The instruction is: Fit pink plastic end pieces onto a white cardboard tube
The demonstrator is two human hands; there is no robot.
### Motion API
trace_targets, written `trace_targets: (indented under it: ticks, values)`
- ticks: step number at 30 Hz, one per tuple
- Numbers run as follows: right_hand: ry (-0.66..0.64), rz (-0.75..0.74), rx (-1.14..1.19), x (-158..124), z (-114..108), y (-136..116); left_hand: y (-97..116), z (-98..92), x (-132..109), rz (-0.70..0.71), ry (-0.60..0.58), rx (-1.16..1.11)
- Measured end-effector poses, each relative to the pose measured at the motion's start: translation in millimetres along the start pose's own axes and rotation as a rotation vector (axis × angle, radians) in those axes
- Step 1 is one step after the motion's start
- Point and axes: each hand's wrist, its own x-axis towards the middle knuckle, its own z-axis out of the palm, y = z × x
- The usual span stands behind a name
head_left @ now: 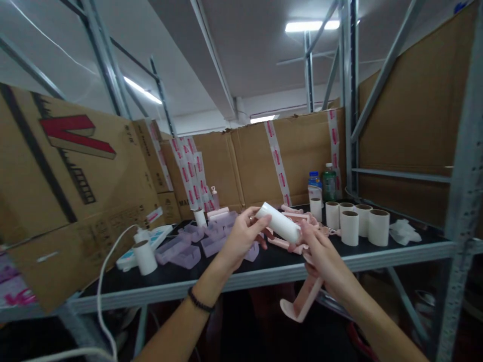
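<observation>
A white roll (278, 223) is held between both hands above the shelf's front edge. My left hand (241, 236) pinches its upper left end. My right hand (320, 251) grips the roll's lower right end and also holds a pink handle (302, 301) that hangs down below the shelf edge. More pink handles (290, 211) lie in a pile on the dark shelf (181, 279) just behind the hands.
Several white rolls (356, 221) stand upright at the right, with two bottles (322, 183) behind. Purple trays (188, 244) lie at the left, near a lone roll (145, 256) and a power strip (158, 236). Cardboard boxes (68, 171) wall the back and left. A metal post (462, 201) stands right.
</observation>
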Motion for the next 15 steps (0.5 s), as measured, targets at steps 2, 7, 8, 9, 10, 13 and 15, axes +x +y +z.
trace_targets:
  ticks: [2, 7, 8, 9, 10, 13, 15]
  values:
    - [0.003, 0.021, 0.006, -4, -3, 4, 6, -38.3, -14, 0.008, 0.145, 0.120]
    - [0.038, 0.050, 0.042, -2, -19, 2, 25, -178.3, -75, -0.108, 0.515, 0.611]
    - [0.039, 0.050, 0.045, -1, -21, 2, 27, -205.4, -88, -0.161, 0.579, 0.712]
    - [0.040, 0.049, 0.045, 0, -22, 3, 28, -230.2, -101, -0.219, 0.642, 0.808]
    - [0.036, 0.051, 0.043, 0, -23, 3, 28, -252.0, -112, -0.280, 0.695, 0.900]
    - [0.027, 0.060, 0.039, 0, -21, 7, 15, -297.7, -135, -0.389, 0.829, 1.092]
    - [0.030, 0.071, 0.046, 0, -20, 9, -3, -312.8, -139, -0.440, 0.844, 1.113]
